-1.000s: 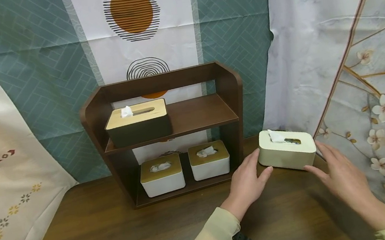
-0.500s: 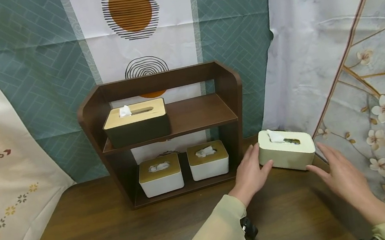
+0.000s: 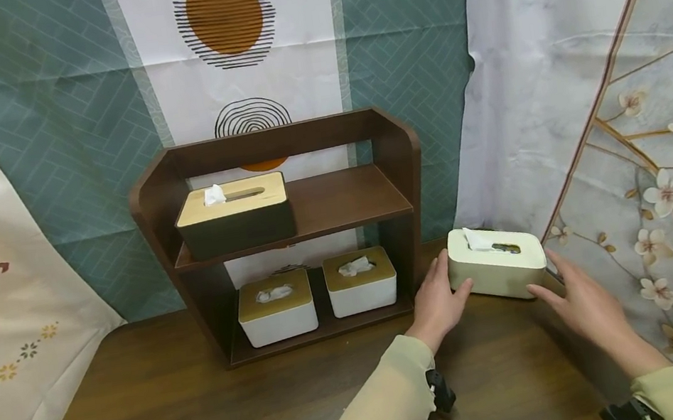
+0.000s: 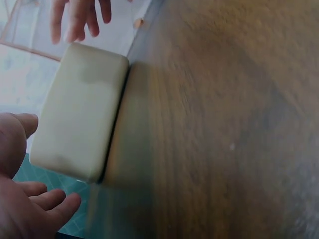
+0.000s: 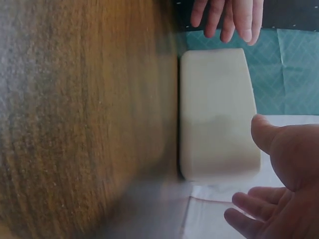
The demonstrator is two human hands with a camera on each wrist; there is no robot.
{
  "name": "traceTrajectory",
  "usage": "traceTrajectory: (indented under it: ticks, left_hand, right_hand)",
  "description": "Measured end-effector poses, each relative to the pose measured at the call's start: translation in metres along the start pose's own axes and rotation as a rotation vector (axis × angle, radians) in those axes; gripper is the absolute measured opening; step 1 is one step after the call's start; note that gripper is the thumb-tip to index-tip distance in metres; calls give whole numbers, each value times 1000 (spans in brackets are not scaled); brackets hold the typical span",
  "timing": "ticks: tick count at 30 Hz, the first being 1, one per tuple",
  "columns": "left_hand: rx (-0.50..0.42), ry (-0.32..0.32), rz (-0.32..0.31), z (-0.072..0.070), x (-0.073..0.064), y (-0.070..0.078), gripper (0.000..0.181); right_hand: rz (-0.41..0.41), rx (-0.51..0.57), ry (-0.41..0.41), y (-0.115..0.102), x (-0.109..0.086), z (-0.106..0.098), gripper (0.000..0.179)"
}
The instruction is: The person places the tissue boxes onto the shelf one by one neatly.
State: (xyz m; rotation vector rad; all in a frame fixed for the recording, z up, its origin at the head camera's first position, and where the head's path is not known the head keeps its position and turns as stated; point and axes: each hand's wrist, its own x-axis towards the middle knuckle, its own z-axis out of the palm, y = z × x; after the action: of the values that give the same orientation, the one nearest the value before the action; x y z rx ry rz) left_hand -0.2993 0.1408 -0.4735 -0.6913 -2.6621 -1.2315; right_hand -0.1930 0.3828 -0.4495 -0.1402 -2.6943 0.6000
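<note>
A cream tissue box (image 3: 497,272) with a white tissue at its slot sits on the table, right of the shelf. My left hand (image 3: 439,305) is at its left end, fingers extended and thumb spread along the front. At the opposite end my right hand (image 3: 587,304) holds a similar pose, its thumb close to the lower front corner. In the left wrist view the box (image 4: 82,112) shows its plain front between both hands. From the right wrist the box (image 5: 218,114) appears with a small gap between its ends and the fingers.
A dark brown two-tier shelf (image 3: 351,221) stands at the back. A black tissue box (image 3: 241,230) with a wooden lid is on its upper tier. Below are two white tissue boxes, one left (image 3: 282,325) and one right (image 3: 364,297). Curtains hang behind and beside the table (image 3: 210,414).
My left hand has moved right and forward, closer to the cream tissue box. My right hand has drawn slightly inward. The head view has shifted a little; the boxes stay in place.
</note>
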Motion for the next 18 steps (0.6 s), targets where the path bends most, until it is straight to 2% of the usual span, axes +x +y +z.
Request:
traceTrajectory:
  ticks: [1,7,10,18]
  left_hand:
    - [10,-19,-15,-7,-2,6,78]
    - [5,-29,-8,-5,3,5,79]
    - [3,-37,-17,-5,5,6,81]
    - [23,-76,-35,-2,7,5,82]
  right_hand:
    - [4,5,-4,2,2,1,96]
    - [40,26,-41,8,11,6,103]
    - [47,44,-81,4,11,5,103]
    - [53,53,-85,1,13,10,96]
